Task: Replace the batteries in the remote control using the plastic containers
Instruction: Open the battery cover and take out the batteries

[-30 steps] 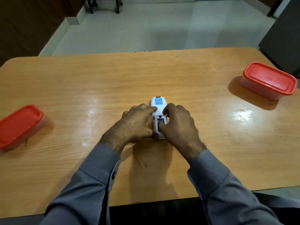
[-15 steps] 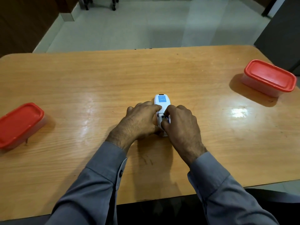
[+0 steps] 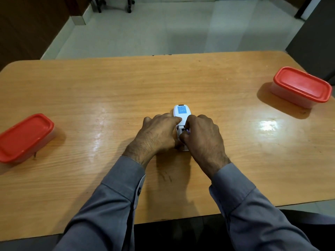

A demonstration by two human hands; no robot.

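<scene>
A white remote control (image 3: 180, 113) lies face down at the middle of the wooden table (image 3: 108, 91), a blue label on its far end and its battery bay uncovered. My left hand (image 3: 157, 134) grips its left side with curled fingers. My right hand (image 3: 203, 138) is over the bay, thumb and fingers pinching a small battery (image 3: 187, 130) of which only a purple tip shows. Two plastic containers with red lids stand closed: one container (image 3: 25, 136) at the far left, the other container (image 3: 301, 86) at the far right.
The table's near edge runs just under my grey sleeves. Beyond the far edge lies a pale tiled floor, with the wheeled legs of a chair (image 3: 116, 4) at the top and a dark cabinet (image 3: 315, 37) at the right.
My right thumb and fingers have drawn together over the open bay and a purple battery tip now shows between them. The left hand has kept its hold on the remote.
</scene>
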